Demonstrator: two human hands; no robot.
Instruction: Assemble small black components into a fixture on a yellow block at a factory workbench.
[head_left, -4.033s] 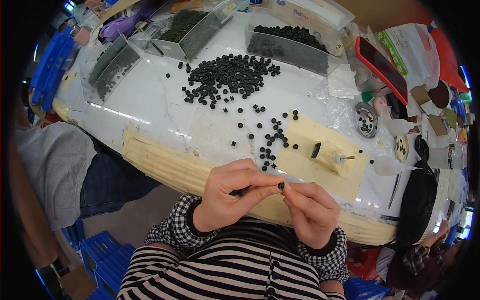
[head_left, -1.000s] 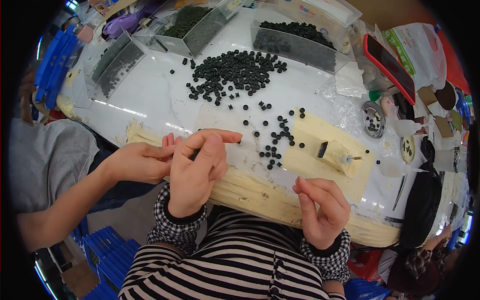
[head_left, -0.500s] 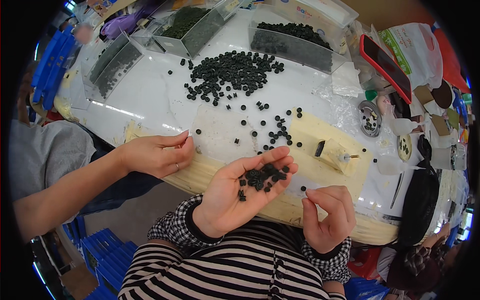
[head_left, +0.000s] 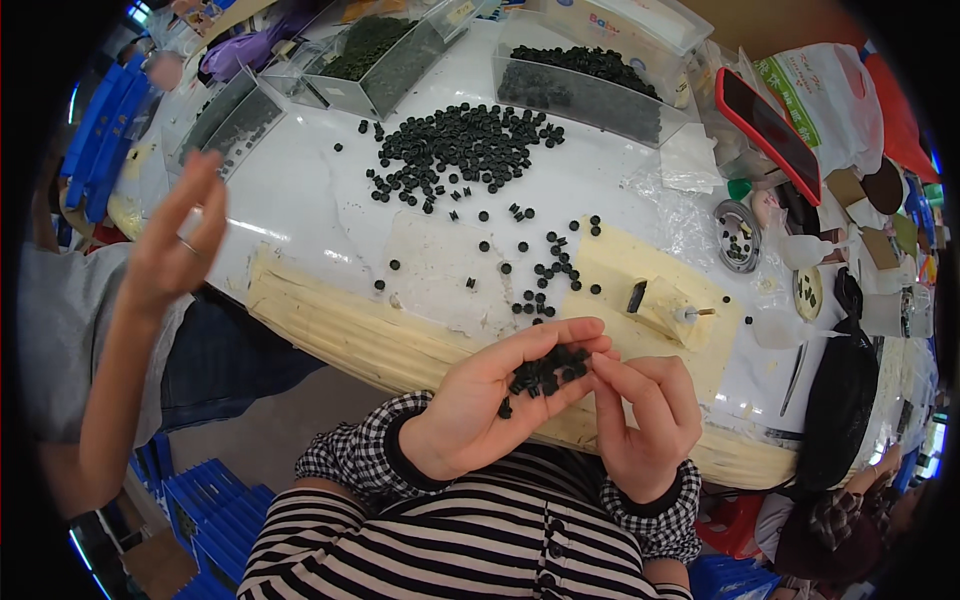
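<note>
My left hand is palm up and cupped, holding a small heap of black grooved pieces that look like rubber grommets. My right hand is closed in a pinch at the left fingertips, by the edge of that heap. Whatever lies between its thumb and finger is hidden. Just beyond my hands, loose black pieces are scattered on the white tabletop. Farther back spreads a large pile of the same pieces. A pale block with a metal pin stands to the right on yellowish tape.
Clear bins of dark pieces line the back. At the left, a co-worker's hand is raised, blurred, over the table edge. A red-cased phone, a round metal tin and a black cloth bag crowd the right side.
My right hand has moved left to my left fingertips; the black piece it pinched no longer shows. My left fingers have curled more. The co-worker's hand has swung left and away.
</note>
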